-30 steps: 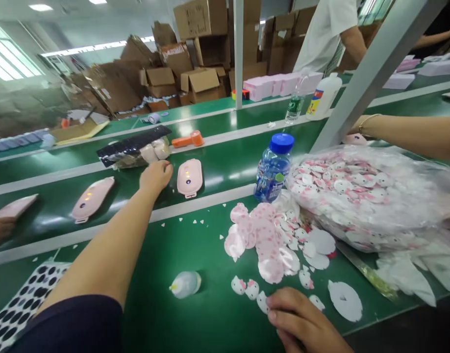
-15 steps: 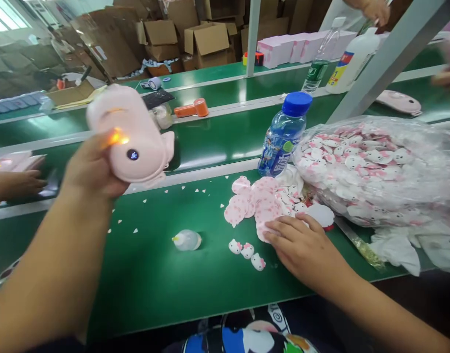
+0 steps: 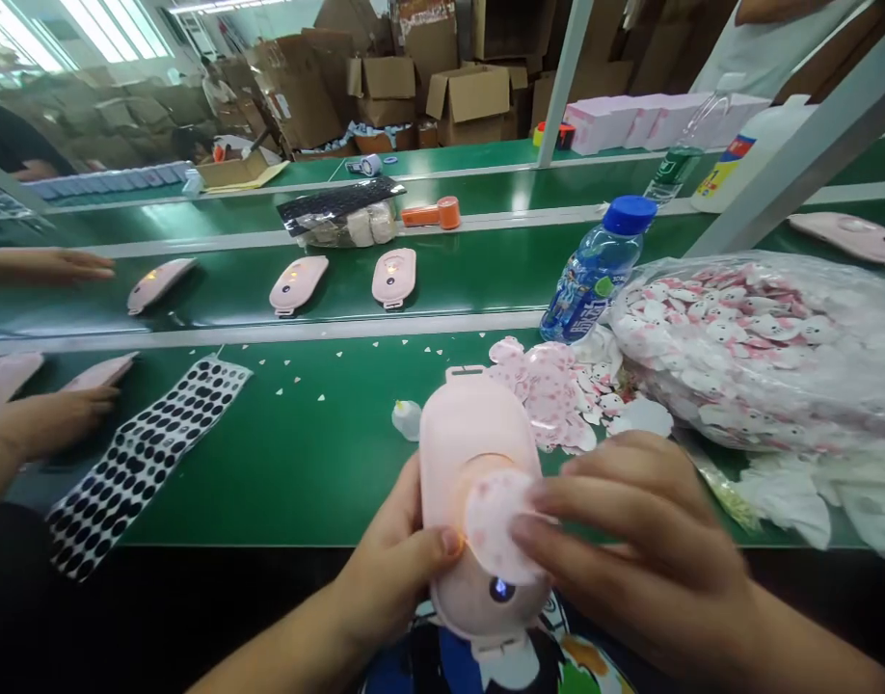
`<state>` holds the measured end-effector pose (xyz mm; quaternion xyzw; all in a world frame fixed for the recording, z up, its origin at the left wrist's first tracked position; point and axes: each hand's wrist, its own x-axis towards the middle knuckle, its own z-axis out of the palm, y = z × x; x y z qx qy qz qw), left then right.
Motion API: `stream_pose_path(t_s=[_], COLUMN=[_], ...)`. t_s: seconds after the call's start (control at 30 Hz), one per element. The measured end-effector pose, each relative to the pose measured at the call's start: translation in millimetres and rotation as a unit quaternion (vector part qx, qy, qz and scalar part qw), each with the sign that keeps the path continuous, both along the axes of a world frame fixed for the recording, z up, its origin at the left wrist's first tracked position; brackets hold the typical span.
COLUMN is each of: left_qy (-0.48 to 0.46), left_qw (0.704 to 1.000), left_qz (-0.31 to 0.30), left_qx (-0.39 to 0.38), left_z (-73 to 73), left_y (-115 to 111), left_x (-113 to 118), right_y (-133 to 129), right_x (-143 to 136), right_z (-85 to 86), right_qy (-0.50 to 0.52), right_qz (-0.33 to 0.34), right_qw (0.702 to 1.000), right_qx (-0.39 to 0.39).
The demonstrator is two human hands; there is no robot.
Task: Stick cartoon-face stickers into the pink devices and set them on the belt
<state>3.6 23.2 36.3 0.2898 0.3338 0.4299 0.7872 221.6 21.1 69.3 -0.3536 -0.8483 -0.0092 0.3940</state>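
Observation:
My left hand [image 3: 403, 545] is wrapped round a pink oblong device [image 3: 478, 414] with a small lit display, its thumb on the front beside an orange glow. In my right hand [image 3: 637, 549], slightly blurred, the fingers pinch a round pink patterned disc [image 3: 490, 520] that lies over the middle of the device's front. Whether the disc is pressed flat I cannot tell. Just beyond lies a pile of similar pink discs [image 3: 550, 381]. A small squeeze bottle [image 3: 406, 420] with a yellowish tip shows left of the device.
A clear bag [image 3: 732, 337] of white-and-pink cat-face pieces and a blue-capped bottle [image 3: 598, 275] stand right. Several pink devices, one [image 3: 394, 278] near the middle, lie on the green belt. Left, a co-worker's hand [image 3: 59, 419] is near a black-dot sheet [image 3: 149, 458].
My left hand has brought the pink device from the upper left down to the front middle. My right hand has left the pile with a pink disc and now holds it over the device.

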Motion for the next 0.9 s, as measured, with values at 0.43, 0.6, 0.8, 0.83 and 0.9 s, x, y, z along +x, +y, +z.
stream_pose_path(t_s=[0.43,0.6,0.8,0.83,0.9], left_qy=[0.021,0.062,0.124,0.136,0.143], left_qw=[0.999,0.997,0.991,0.989,0.988], left_qz=[-0.014,0.011,0.015,0.012,0.005], left_qx=[0.041,0.044,0.057,0.056,0.057], left_z=[-10.7,-11.3,-6.5,-6.4,-7.3], left_y=[-11,-15,-15,-15,-16], left_x=[12,11,16,17,17], right_y=[-15,-20,-25,-25,-25], right_x=[5,-4,-18,-20,-23], right_z=[3.0,-0.3,-11.8,-13.1,-13.3], right_qy=[-0.154,-0.111,-0.063,-0.061,-0.054], right_qz=[0.0,-0.015,-0.041,-0.039,-0.034], right_qw=[0.988,0.993,0.997,0.997,0.997], right_qx=[0.029,0.03,-0.022,-0.034,-0.048])
